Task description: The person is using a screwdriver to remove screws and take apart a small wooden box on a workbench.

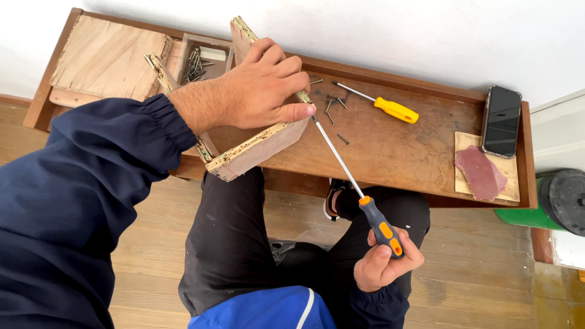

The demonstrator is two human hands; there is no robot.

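My left hand presses down on a small frame of plywood boards that stands on the low wooden bench, fingers wrapped over its top edge. My right hand grips the grey and orange handle of a long screwdriver. Its shaft slants up and to the left, and the tip meets the board's edge right beside my left thumb. Whether a screw sits under the tip is hidden.
A yellow-handled screwdriver and loose screws lie on the bench. A small box of screws and a plywood slab sit at the left. A phone and reddish sandpaper lie at the right. A green and black object stands beyond.
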